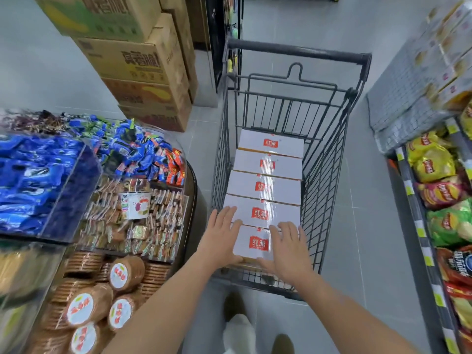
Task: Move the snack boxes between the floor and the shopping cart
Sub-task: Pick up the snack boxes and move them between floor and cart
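Left hand (pixel 222 236): flat, fingers straight, pressed to the left end of the box; grips nothing.
Box (pixel 255 242): nearest of five in the cart (pixel 329 159); glossy card, probably stiff, light, slippery.
Right hand (pixel 287 247): fingers spread flat on its right top.
Hold: squeeze both ends, thumbs under.

Five snack boxes (pixel 265 187) fill our shopping cart (pixel 329 159) in a row, tight to its left wall (only a thin gap is free on the right). Beside us, a sweets stand (pixel 143 200) blocks the left, a chip shelf (pixel 439 195) the right.
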`<act>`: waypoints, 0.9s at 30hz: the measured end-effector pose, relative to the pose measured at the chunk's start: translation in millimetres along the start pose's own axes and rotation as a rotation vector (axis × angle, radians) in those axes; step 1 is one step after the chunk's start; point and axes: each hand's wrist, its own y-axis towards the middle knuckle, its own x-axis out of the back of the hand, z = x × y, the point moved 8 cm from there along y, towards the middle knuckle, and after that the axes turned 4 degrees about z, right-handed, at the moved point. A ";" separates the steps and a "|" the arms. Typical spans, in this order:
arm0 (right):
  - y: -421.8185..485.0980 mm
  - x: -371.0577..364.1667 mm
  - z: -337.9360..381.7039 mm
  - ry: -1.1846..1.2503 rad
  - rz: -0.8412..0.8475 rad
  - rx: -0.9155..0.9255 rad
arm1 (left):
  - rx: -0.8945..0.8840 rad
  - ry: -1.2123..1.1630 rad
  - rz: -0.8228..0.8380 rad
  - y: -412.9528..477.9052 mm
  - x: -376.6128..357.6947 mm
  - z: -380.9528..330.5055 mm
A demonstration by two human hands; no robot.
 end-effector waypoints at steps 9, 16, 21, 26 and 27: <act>13.6 52.9 60.8 -0.051 -0.107 0.241 | 0.301 -0.139 -0.185 -66.0 33.5 40.1; -3.4 80.2 140.3 -0.042 -0.156 0.560 | 0.732 -0.245 -0.433 -183.1 55.0 57.7; -59.5 88.5 207.9 -0.017 -0.223 0.834 | 1.067 -0.352 -0.514 -293.8 39.2 43.1; -153.5 85.1 279.9 0.030 -0.232 1.085 | 1.333 -0.381 -0.673 -417.1 22.4 -8.0; -181.4 80.2 297.4 0.037 -0.215 1.145 | 1.403 -0.386 -0.681 -447.2 14.2 -24.1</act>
